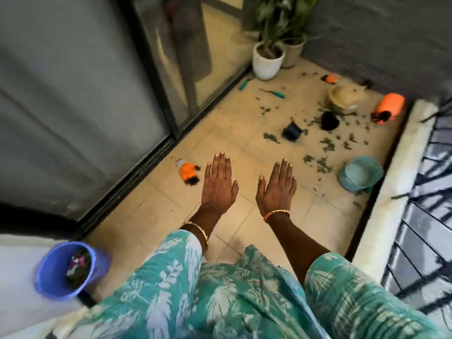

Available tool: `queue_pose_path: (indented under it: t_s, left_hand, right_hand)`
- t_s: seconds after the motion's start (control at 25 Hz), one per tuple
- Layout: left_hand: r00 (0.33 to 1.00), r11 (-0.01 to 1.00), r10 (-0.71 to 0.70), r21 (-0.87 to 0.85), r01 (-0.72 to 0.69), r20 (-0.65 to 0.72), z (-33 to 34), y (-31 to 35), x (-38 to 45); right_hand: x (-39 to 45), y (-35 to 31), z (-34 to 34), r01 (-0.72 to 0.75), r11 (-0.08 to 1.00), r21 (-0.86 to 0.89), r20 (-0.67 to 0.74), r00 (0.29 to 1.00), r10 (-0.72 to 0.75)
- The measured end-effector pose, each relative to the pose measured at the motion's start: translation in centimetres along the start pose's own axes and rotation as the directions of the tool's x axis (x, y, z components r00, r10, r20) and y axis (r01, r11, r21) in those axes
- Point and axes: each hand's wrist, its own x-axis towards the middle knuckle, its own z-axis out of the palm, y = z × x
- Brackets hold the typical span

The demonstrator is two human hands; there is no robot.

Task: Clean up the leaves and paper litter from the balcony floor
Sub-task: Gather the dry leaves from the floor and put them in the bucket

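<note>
Leaves (325,145) scattered over tiled balcony floor (171,216), near railing (420,204).

No readable text anywhere; the blurred view perhaps hides some.

I am looking down at a home balcony. Beige square floor tiles (220,223) run between a dark-framed sliding glass door (151,69) on one side and a pale stone ledge (391,182) with a black metal railing (425,192) on the other. Two white ceramic pots holding tall green plants (269,57) stand in the far corner against a grey wall (379,33). Green leaf scraps (320,162) lie scattered across the tiles.
</note>
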Motion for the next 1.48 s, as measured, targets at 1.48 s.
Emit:
queue_pose_path:
  t_s: [1.48]
  left_hand:
    - [0.673, 0.703, 0.659, 0.042, -0.71, 0.337, 4.2, 22.5, 47.3]
  right_hand:
    - [34.1, 22.1, 5.1, -0.774, 0.632, 0.045, 0.009, 0.632, 0.775]
